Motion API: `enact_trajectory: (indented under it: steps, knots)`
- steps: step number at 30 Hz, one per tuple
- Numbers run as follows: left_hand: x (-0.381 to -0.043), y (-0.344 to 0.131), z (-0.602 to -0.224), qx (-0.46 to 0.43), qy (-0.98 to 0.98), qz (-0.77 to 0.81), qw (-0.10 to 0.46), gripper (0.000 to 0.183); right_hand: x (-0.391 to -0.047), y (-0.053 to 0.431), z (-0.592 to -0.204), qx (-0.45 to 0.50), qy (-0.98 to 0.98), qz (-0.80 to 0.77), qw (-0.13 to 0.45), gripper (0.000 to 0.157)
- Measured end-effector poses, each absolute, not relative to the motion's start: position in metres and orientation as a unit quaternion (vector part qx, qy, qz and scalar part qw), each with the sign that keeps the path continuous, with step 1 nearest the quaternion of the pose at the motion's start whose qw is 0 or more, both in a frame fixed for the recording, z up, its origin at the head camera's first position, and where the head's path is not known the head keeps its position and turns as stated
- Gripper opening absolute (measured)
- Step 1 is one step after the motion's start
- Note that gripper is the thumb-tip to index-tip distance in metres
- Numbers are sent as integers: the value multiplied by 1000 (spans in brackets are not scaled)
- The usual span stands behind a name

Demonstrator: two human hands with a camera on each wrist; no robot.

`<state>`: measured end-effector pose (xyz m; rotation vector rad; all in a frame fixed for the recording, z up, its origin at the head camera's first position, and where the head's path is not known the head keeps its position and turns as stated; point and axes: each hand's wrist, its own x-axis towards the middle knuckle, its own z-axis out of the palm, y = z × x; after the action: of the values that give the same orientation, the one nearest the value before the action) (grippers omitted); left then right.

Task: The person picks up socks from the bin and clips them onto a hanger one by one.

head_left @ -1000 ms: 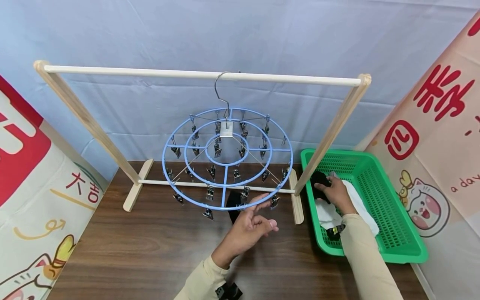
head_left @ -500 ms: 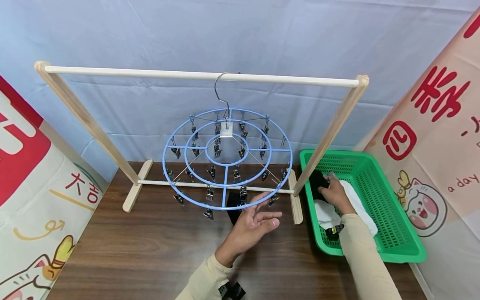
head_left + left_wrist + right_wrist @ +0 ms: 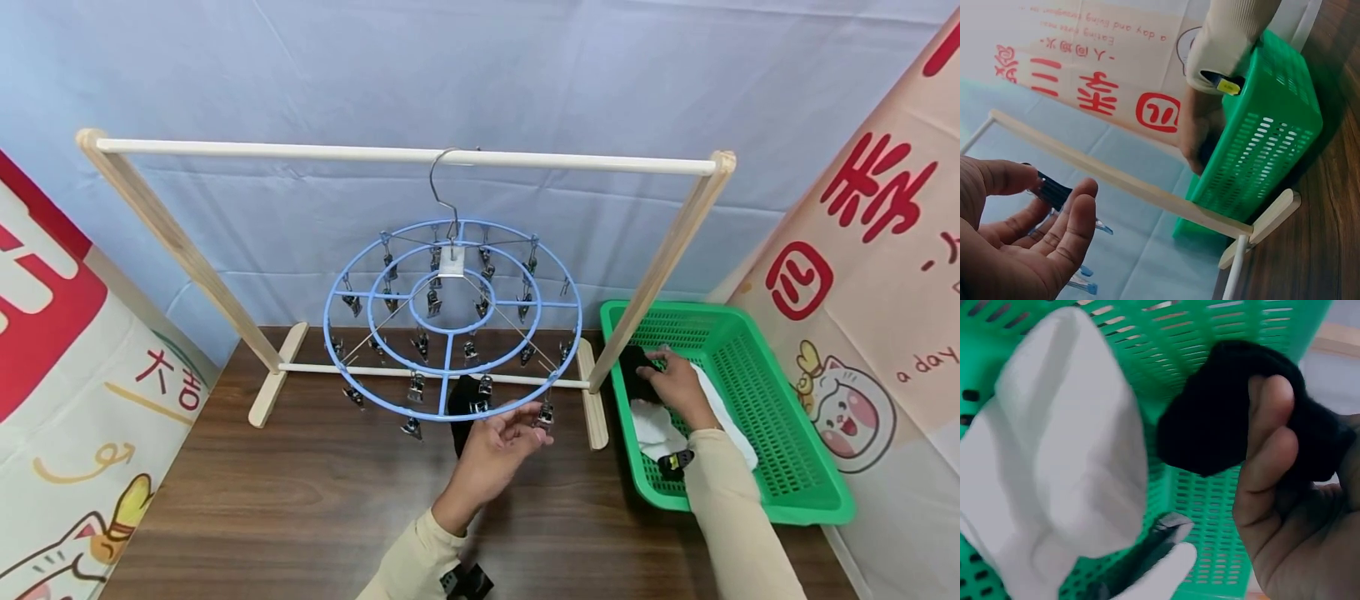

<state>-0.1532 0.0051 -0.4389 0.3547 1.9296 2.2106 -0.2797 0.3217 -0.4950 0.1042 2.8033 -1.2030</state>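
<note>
Since half a second ago, your left hand [image 3: 491, 457] has gone from spread fingers under the rim to gathered fingers at a clip [image 3: 1052, 192], while your right hand [image 3: 678, 387] has stayed in nearly the same spot. Your left thumb and fingers are now together on that clip, pinching it; it hangs at the near right edge of the round blue hanger [image 3: 447, 354]. Your right hand is clamped on a black cloth [image 3: 1210, 419], fingers curled over it at the near-left side of the green basket [image 3: 750, 375]. The cloth is bunched and dark, its folds hard to make out. White cloth [image 3: 1072, 462] lies beside it in the basket. Another black piece [image 3: 462, 433] hangs below the hanger's front rim, partly hidden by your left hand.
</note>
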Motion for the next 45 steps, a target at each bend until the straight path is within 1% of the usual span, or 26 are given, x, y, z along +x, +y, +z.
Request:
enact_trajectory:
  steps: [6,8,10,13,14,16,20,25,31,34,41,44,45]
  knots:
    - [-154,5,-438,125,632,759,98,34,-272,320,-479,16,926,-373,60,55]
    - [-154,6,-438,129,636,755,97,34,-268,318,-473,12,918,-391,65,55]
    - [-155,6,-439,132,641,750,95,33,-263,316,-467,6,901,-429,67,49]
    - [-156,6,-440,137,646,746,92,32,-255,312,-458,-9,870,-490,60,34]
    - [-156,6,-440,138,647,744,90,32,-253,311,-455,-15,861,-505,55,31]
    - [-156,6,-440,139,650,742,90,32,-248,308,-449,-21,850,-525,46,33]
    - [-156,5,-439,140,650,742,89,34,-239,305,-439,-32,828,-558,38,42]
    - [-157,5,-437,148,642,747,92,31,-231,305,-431,-44,810,-584,26,44]
    - [-157,5,-437,155,638,748,96,31,-227,305,-431,-42,847,-529,2,48]
    - [-157,6,-437,152,638,749,97,31,-227,306,-434,-46,865,-500,-10,42]
    - [-155,8,-434,147,631,755,100,27,-225,307,-438,-29,881,-471,-20,23]
    - [-155,8,-434,150,622,762,103,26,-221,306,-435,-28,900,-433,-32,22]
    - [-156,8,-434,150,618,765,104,26,-220,305,-433,-29,907,-419,-39,24]
